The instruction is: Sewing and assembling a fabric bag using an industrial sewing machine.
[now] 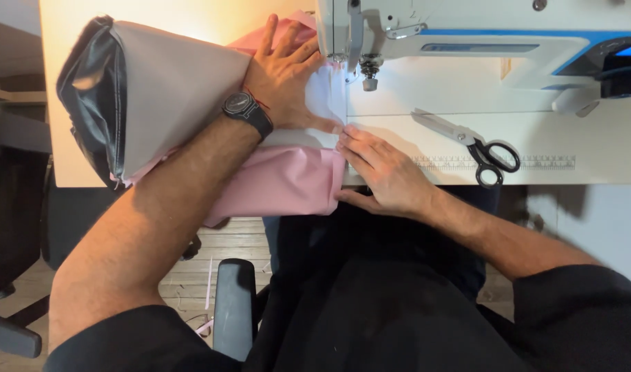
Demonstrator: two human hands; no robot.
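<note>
Left hand [284, 76]: spread flat on pink fabric [288, 182], steadying it beside needle [369, 72].
Right hand [384, 172]: flat, fingers guiding fabric edge; best kept straight, clear of needle.

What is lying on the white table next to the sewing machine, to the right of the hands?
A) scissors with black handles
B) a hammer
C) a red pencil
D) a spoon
A: scissors with black handles and silver blades lie on the white table, to the right of the right hand.

Head camera looks steeply down, close over the sewing table [591, 145] edge.
</note>
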